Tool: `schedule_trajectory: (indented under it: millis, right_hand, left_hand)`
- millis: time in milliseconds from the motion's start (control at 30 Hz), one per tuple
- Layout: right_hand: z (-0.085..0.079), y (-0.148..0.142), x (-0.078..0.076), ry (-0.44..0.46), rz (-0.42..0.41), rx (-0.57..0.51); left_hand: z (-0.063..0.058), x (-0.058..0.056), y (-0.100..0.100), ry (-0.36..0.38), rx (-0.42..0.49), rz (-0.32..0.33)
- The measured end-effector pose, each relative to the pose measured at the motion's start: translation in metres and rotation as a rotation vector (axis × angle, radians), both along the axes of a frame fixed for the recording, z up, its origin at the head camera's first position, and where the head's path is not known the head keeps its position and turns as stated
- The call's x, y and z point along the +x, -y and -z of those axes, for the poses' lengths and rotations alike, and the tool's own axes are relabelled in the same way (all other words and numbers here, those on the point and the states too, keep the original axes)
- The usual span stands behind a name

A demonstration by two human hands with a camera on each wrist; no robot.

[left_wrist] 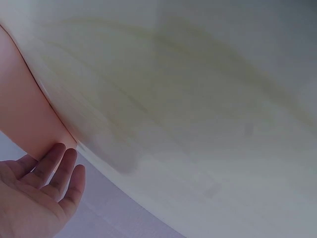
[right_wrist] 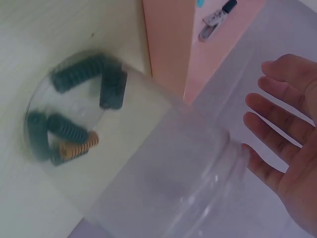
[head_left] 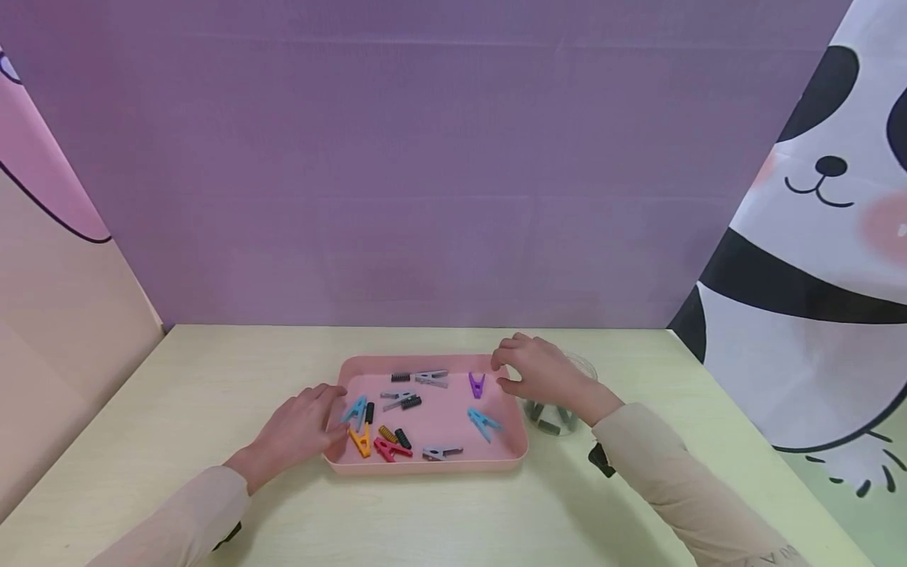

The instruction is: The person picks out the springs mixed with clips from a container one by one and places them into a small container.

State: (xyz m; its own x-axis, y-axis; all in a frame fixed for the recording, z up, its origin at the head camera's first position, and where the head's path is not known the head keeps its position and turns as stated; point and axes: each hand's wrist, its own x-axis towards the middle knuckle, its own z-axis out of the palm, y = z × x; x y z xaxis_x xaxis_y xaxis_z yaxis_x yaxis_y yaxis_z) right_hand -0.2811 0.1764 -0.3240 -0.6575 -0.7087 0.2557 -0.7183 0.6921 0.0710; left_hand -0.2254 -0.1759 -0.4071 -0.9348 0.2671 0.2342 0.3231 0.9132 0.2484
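At left on a pale bench [head_left: 439,516], a person's left hand [head_left: 301,421] curves at the end of a shallow pink tray [head_left: 439,420], finger and thumb well apart; its grip has hold of no clip or spring, though I cannot tell whether it touches the rim. Close by inside the tray lie a blue clip [head_left: 357,409] and a yellow clip [head_left: 360,444], a black spring [head_left: 369,413] just beside them. Next come a gold spring [head_left: 387,434] and a red clip [head_left: 391,449], another black spring near both. Two more black springs lie beside gray clips [head_left: 431,379], three of which spread across the middle. Toward the right end rest a purple clip [head_left: 477,385] and a second blue clip [head_left: 484,424]. The right hand [head_left: 544,372] hovers at the tray's far right corner, its grip loosely spread around nothing. Just beyond the tray stands a clear jar [right_wrist: 158,153] with several dark springs [right_wrist: 79,73] and one gold one at its bottom. The work looks partway along: one batch of springs is in the jar, while at least five, and every clip in sight, lie in the tray.
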Motion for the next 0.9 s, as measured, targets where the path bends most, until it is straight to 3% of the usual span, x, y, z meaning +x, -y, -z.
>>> schedule_trajectory:
  millis: [667, 900]
  right_hand:
    - [0.023, 0.046, 0.0, 0.042, -0.094, 0.088]
    - [0.029, 0.062, -0.003, 0.028, -0.048, 0.187]
  left_hand:
    - [0.001, -0.002, 0.0, -0.008, 0.008, 0.008]
    - [0.001, -0.002, 0.0, 0.001, 0.011, 0.002]
